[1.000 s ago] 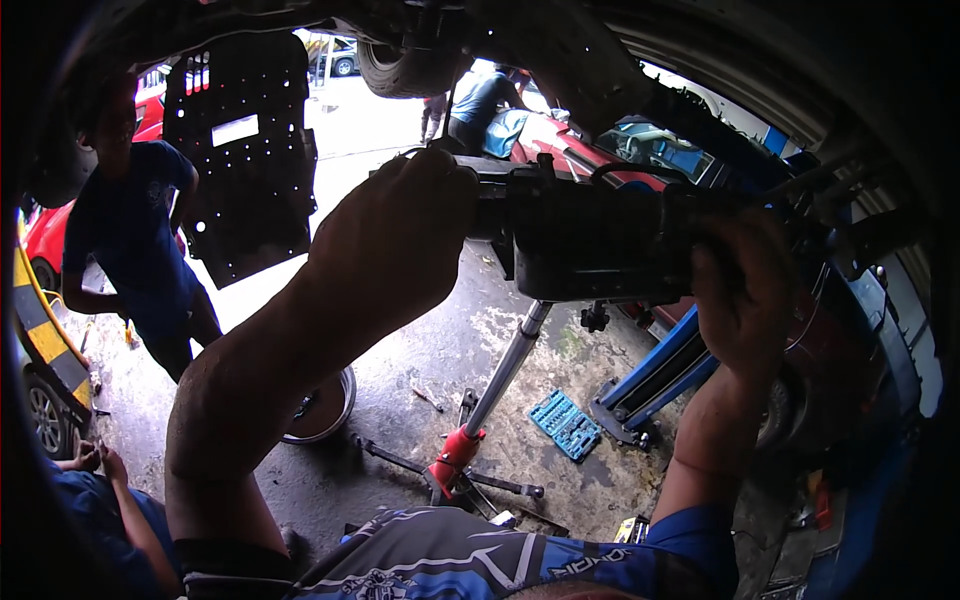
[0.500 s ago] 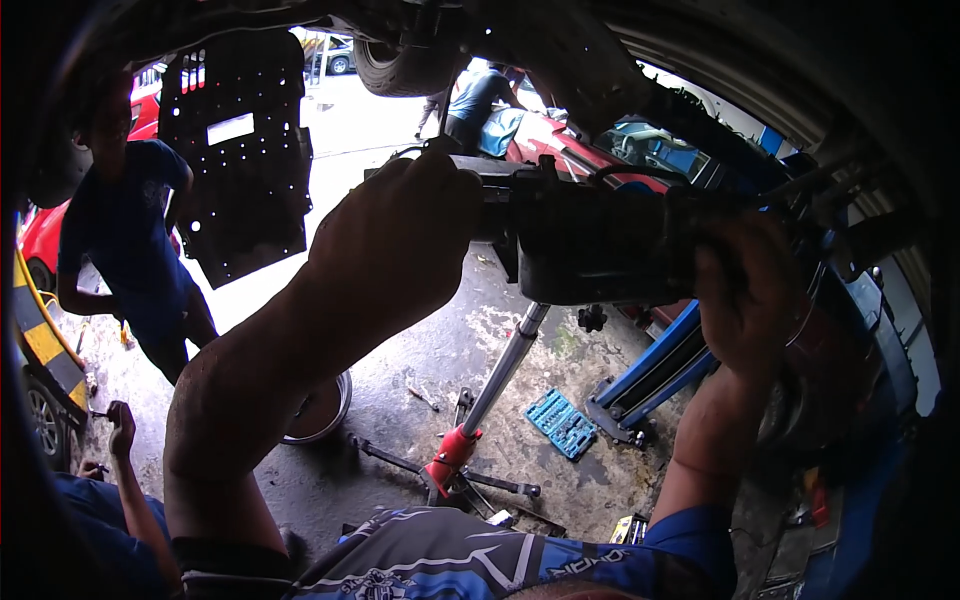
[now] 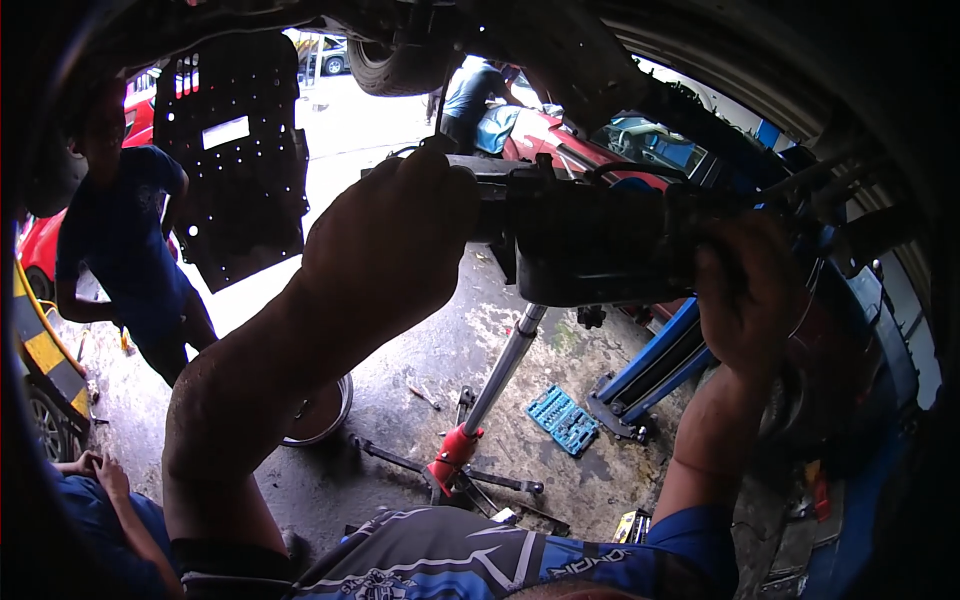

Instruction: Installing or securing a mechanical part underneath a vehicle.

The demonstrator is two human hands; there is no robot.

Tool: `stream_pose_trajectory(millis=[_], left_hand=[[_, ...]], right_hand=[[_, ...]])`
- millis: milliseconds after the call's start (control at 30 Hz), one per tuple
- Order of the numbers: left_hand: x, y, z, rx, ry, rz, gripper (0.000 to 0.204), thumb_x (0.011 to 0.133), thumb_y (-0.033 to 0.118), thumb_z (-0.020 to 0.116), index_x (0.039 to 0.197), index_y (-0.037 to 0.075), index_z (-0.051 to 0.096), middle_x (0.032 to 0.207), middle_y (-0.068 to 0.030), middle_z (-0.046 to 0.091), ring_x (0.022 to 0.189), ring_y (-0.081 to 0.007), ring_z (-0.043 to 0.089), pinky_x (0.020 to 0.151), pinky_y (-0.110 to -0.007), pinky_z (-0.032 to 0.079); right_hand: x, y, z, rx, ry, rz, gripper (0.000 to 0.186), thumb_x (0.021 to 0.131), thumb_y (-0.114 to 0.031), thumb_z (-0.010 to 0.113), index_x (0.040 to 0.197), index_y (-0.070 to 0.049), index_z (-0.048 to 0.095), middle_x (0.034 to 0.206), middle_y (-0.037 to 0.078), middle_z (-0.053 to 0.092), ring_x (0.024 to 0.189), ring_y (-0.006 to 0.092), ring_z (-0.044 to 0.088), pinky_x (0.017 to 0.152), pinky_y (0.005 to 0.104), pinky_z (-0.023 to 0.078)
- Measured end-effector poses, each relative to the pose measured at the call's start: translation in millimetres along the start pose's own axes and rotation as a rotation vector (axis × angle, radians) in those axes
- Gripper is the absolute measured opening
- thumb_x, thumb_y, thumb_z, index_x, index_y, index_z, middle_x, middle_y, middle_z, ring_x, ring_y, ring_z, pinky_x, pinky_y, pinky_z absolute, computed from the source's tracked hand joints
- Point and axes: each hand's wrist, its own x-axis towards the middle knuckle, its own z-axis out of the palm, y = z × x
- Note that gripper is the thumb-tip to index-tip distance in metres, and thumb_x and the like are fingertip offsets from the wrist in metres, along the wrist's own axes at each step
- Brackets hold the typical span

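Overhead, a dark, bulky car part (image 3: 590, 250) hangs beneath the raised car, too shadowed to name more exactly. My left hand (image 3: 400, 225) is closed in a fist at its left end; the back of the hand hides what the fingers hold. Curled around the part's right end is my right hand (image 3: 745, 290), with the fingertips partly lost in shadow. Below the part rises the silver post of a red jack (image 3: 455, 450), whose dark legs spread over the floor.
A perforated dark panel (image 3: 245, 215) hangs at the left beside a standing person (image 3: 125, 230). Another person's hands (image 3: 105, 470) show at lower left. A blue tool case (image 3: 563, 420) lies near a blue lift arm (image 3: 650, 365). A round pan (image 3: 325, 410) sits behind my left forearm.
My hands stay almost in place on the part. At lower left, the other person's raised hand has come down and the two hands are now together.
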Motion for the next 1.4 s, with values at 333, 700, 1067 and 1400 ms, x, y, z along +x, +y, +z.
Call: stream_pose_trajectory(millis=[333,700,1067,1400], left_hand=[[4.6,-0.9,-7.5,-0.103,-0.044,-0.009,0.013,0.076,0.001,0.064,0.088,0.003,0.059,0.084,-0.0112,0.056,0.075,-0.0255,0.063,0.065,-0.034,0.055],[-7.2,-6.7,-11.3,-0.205,-0.027,-0.055,0.018,0.078,-0.002,0.064,0.096,0.003,0.063,0.094,-0.0119,0.063,0.083,-0.0274,0.065,0.071,-0.038,0.056],[-9.7,-12.5,4.6,-0.154,0.068,0.034,0.018,0.076,0.005,0.064,0.093,0.001,0.059,0.094,-0.0123,0.053,0.083,-0.0230,0.061,0.064,-0.031,0.056],[-6.1,-12.1,-3.3,-0.159,0.025,0.023,0.014,0.075,0.005,0.064,0.086,0.002,0.057,0.092,-0.0117,0.052,0.078,-0.0223,0.062,0.064,-0.032,0.056]], right_hand=[[-1.4,0.8,3.4,0.027,-0.005,0.021,0.017,0.079,-0.001,0.066,0.096,0.000,0.064,0.087,0.013,0.059,0.077,0.0259,0.060,0.067,0.0325,0.047],[63.3,-21.3,1.2,0.132,-0.280,-0.009,0.021,0.085,-0.011,0.065,0.104,-0.002,0.066,0.092,0.011,0.060,0.077,0.0221,0.061,0.072,0.0324,0.047],[121.3,-54.1,56.5,-0.085,-0.885,-0.172,0.014,0.083,-0.016,0.066,0.089,-0.004,0.069,0.082,0.012,0.059,0.080,0.0296,0.061,0.072,0.0410,0.049],[123.4,-63.3,59.6,-0.140,-0.936,-0.051,0.013,0.083,-0.016,0.064,0.087,-0.004,0.066,0.087,0.014,0.060,0.084,0.0305,0.062,0.075,0.0423,0.049]])
